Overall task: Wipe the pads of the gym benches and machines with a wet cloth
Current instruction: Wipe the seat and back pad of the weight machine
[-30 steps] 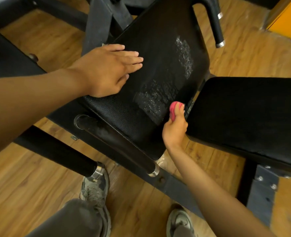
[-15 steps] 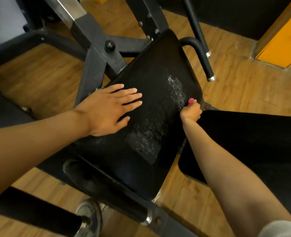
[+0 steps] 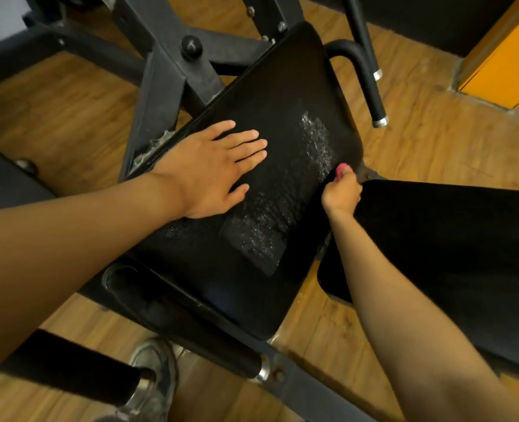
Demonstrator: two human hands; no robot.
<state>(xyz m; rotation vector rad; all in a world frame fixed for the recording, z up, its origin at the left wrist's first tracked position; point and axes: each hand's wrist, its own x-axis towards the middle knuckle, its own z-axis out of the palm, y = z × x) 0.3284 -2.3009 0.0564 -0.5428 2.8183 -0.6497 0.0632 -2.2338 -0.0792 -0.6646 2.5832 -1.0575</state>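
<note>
Wiping right edge of black seat pad (image 3: 270, 95), pink cloth (image 3: 341, 170) in use.

Left hand (image 3: 212, 172) flat on pad, fingers straight and spread, gripping nothing. Right hand (image 3: 342, 193) clenched around cloth, pressed at pad's right edge, just beside second black pad (image 3: 453, 254). Wet streaks (image 3: 317, 141) across pad between both hands. Grey frame (image 3: 160, 74) behind pad, shoe (image 3: 157, 376) on wood floor (image 3: 54, 105) below.

Floor (image 3: 54, 111): brown wood planks, spread under and around both hands.
Shoe (image 3: 156, 379): grey, worn, on the floor below the left forearm.
Orange panel (image 3: 505, 59): at the far upper right, well beyond the right hand.
</note>
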